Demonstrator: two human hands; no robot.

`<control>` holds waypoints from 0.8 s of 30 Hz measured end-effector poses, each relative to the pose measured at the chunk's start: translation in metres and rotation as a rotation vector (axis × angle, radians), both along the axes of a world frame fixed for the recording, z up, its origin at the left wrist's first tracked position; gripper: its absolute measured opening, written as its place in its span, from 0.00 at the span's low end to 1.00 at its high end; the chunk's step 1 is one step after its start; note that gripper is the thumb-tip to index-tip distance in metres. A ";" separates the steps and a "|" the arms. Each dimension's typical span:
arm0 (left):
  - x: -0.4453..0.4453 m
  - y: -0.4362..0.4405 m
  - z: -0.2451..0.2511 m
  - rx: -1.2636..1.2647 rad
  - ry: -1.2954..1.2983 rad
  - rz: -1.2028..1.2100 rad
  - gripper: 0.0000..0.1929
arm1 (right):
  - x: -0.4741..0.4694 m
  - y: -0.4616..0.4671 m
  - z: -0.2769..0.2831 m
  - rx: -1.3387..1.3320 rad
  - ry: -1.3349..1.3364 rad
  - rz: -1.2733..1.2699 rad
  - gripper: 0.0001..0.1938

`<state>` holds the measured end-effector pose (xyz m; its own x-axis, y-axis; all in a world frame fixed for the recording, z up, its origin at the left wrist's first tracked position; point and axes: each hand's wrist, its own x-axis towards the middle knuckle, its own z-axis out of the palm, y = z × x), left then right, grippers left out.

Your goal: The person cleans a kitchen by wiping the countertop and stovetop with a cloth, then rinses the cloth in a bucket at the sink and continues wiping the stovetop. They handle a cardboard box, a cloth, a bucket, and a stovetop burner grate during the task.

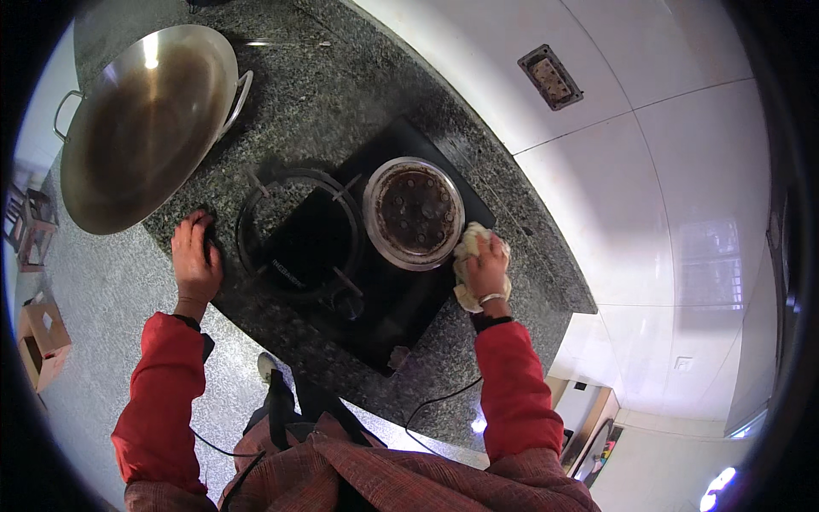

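Note:
My right hand (489, 269) presses a crumpled, pale yellowish cloth (466, 288) down at the right edge of a black glass cooktop (409, 320). Close beside the cloth is a round metal piece (384, 249) with a bright rim and a dark, stained centre marked by a ring of round spots. My left hand (195, 259) rests on the front edge of the granite countertop (307, 115), holding nothing, its thumb apart from the fingers. Between my hands a black pan-support ring (240, 224) with several prongs lies partly over the cooktop. A control knob (349, 304) sits below it.
A large two-handled metal wok (147, 134) stands at the counter's left end. White tiles (576, 185) line the wall, with a recessed box (550, 77) in them. On the floor at left are a wooden stool (37, 227) and a cardboard box (45, 339). A black cable (425, 403) crosses the front edge.

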<state>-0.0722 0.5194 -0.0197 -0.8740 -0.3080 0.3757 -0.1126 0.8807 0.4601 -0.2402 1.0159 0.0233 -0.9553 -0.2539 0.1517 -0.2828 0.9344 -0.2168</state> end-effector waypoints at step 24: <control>0.001 -0.001 -0.001 -0.008 -0.001 0.017 0.25 | 0.019 -0.047 0.027 0.183 -0.052 0.068 0.20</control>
